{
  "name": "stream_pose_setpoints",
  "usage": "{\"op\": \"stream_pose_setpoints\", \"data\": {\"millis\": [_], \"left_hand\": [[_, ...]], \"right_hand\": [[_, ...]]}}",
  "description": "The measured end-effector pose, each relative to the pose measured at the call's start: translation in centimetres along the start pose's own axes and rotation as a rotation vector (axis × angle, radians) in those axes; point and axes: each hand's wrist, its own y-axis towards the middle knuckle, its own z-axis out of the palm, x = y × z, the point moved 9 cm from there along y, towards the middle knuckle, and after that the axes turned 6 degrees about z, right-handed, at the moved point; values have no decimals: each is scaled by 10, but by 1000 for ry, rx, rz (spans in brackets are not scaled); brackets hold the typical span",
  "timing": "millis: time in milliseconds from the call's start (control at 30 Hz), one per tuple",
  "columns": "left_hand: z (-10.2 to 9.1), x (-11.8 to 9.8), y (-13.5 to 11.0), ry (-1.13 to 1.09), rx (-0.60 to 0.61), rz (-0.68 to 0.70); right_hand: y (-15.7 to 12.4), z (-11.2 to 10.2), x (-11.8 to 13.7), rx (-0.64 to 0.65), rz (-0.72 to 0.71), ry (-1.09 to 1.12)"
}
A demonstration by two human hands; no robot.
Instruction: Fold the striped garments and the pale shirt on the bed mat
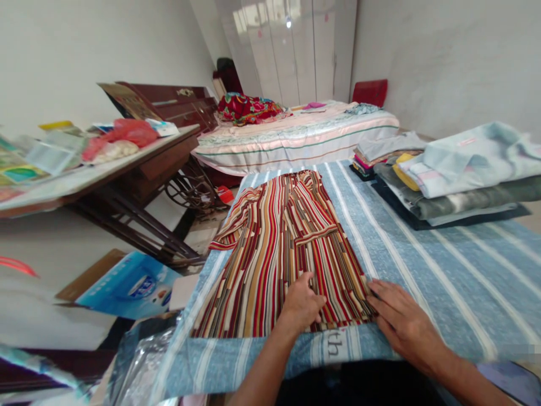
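A striped shirt [264, 265] in red, tan, cream and dark brown lies spread on the blue bedspread [380, 248]. Its collar end points away from me. One sleeve [236, 223] sticks out at the left, while the other sleeve [316, 234] lies across the body. Over the lower part of the shirt is my left hand [302, 304], open, with the index finger stretched forward and nothing held. My right hand [401, 313] is at the shirt's lower right edge, fingers extended and fingertips touching the cloth. Its thumb is partly hidden.
Folded clothes [469, 169] are stacked at the right, beside a smaller pile [384, 152]. To the left stand a sewing-machine table [139, 169] holding bags and packets, and a blue carton [135, 287]. Another bed [296, 138] stands beyond, before a wardrobe [291, 56].
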Motion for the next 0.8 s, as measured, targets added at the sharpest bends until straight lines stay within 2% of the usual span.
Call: {"op": "stream_pose_setpoints", "data": {"millis": [233,467,633,800], "left_hand": [[-6,-11,2,376,-40,115],[-6,-12,0,505,-38,100],[-1,-11,-5,644,-43,70],[-2,-17,-9,665,-28,89]], "right_hand": [[-8,2,5,4,-57,-39],[-14,5,8,68,-121,-68],[-14,5,3,90,-82,-41],[-12,0,5,90,-112,-29]]}}
